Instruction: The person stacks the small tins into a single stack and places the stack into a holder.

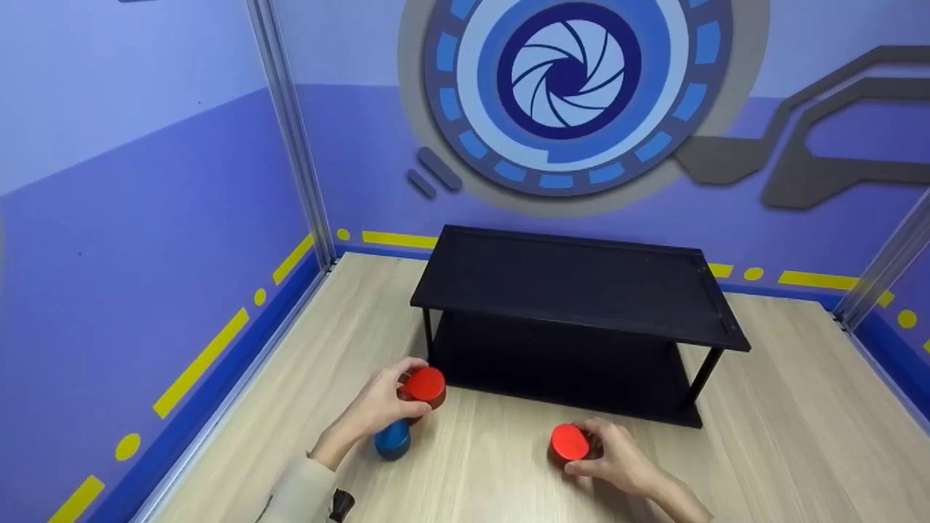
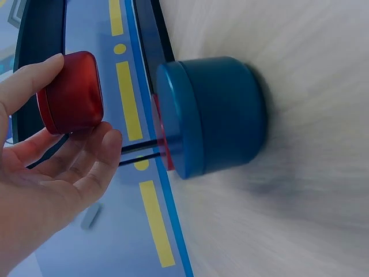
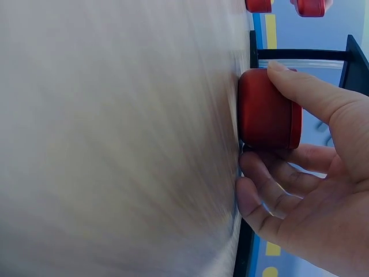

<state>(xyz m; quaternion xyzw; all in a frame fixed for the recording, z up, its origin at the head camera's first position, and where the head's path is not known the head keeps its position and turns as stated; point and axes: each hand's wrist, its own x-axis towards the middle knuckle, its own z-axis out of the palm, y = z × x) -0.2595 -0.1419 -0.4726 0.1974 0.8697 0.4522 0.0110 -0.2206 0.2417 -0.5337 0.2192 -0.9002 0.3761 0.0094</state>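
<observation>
Shelf (image 1: 581, 290) behind; 2 tins (image 1: 425, 385) (image 1: 569, 443) before it, on table (image 1: 763, 436).

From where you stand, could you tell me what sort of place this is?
Probably a staged recording booth: purple panel walls with a camera-shutter graphic, a wood-grain floor, and a black two-tier shelf beyond hands holding red canisters.

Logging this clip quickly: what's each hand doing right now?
Left hand: holds a red tin, lifted above the blue tin.
Right hand: grips another red tin on the table.
</observation>
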